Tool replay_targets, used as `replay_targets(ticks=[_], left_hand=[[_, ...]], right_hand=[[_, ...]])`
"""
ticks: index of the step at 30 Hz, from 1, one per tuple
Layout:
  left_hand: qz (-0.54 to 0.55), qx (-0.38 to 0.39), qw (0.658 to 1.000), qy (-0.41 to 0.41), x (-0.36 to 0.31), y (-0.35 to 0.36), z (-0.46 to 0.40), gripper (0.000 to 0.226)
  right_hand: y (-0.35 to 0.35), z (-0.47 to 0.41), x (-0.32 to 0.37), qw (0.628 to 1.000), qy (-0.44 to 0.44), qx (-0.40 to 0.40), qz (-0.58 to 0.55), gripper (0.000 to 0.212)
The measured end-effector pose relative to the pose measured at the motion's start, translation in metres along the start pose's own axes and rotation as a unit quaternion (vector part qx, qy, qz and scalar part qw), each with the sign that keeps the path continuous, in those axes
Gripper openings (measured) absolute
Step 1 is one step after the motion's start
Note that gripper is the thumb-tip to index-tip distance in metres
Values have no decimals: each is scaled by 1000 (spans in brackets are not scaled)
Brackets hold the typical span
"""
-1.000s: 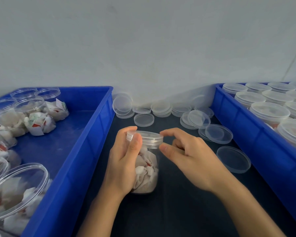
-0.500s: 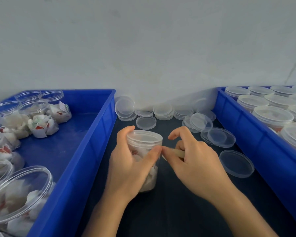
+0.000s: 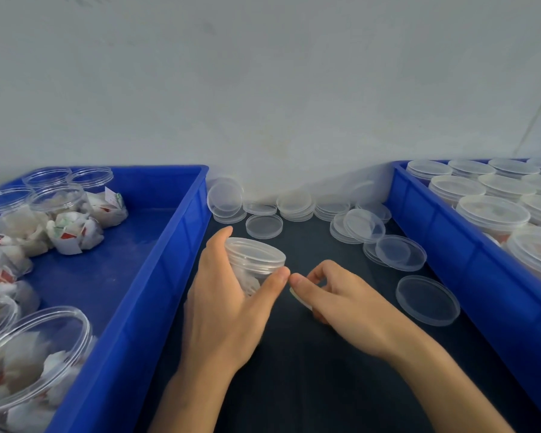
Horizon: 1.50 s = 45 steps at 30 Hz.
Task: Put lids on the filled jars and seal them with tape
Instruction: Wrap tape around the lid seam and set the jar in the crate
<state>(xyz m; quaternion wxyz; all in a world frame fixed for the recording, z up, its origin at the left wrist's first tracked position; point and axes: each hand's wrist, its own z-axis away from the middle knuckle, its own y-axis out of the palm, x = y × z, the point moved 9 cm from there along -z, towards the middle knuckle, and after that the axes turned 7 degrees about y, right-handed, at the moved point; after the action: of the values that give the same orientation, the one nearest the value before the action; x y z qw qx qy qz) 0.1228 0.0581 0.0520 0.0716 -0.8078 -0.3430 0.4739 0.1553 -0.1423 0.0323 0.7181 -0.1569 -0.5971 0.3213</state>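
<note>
Left blue bin [image 3: 132, 295] holds open filled jars; left hand [image 3: 228, 304] wraps a lidded jar [image 3: 255, 260], tilted, above the dark table [image 3: 310, 385], fingers clamped round it; right hand [image 3: 338, 298] just beside, fingers curled, pinching a pale tape roll [image 3: 299, 297]; loose lids [image 3: 427, 300] nearby; right blue bin [image 3: 469, 264] holds lidded jars.

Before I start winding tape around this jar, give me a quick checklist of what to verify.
1. Lid on the jar: ok, it sits on top.
2. Left hand grips the jar: ok, thumb and fingers wrap it.
3. Jar level: not ok, it is tilted.
4. Right hand has tape: cannot tell; it pinches something pale, too hidden to name.
5. Tape stuck at the lid seam: cannot tell.
</note>
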Motion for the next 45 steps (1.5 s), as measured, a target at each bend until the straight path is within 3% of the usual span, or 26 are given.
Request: replay_targets(ticks=[4,9,13,18,27,36,40,41,44,45], left_hand=[[5,12,1000,0,1,1,0,99],[13,35,999,5,-1,4,-1,102],[12,33,999,-1,3,3,-3,104],[9,27,1000,0,7,4,-2,101],[73,27,997,-16,7,5,-2,76],[189,52,977,-78,24,14,-3,62],[281,88,944,-145,29,29,4,68],[340,101,919,-175,31,34,8,74],[512,134,805,-269,33,47,18,80],[524,145,796,-265,31,48,19,79]], right_hand=[[5,0,5,998,-14,3,69,90],[5,0,8,999,-41,15,9,67],[1,7,22,994,-85,-52,42,60],[-6,14,31,978,-132,-111,118,60],[-13,19,39,962,-203,-155,97,61],[-17,12,32,972,-209,-94,-58,63],[-17,6,22,972,-174,-57,-145,63],[-22,2,15,966,-154,-54,-200,57],[-46,-9,-14,899,-98,-69,-420,46],[-52,-12,-21,889,-94,-77,-443,46]])
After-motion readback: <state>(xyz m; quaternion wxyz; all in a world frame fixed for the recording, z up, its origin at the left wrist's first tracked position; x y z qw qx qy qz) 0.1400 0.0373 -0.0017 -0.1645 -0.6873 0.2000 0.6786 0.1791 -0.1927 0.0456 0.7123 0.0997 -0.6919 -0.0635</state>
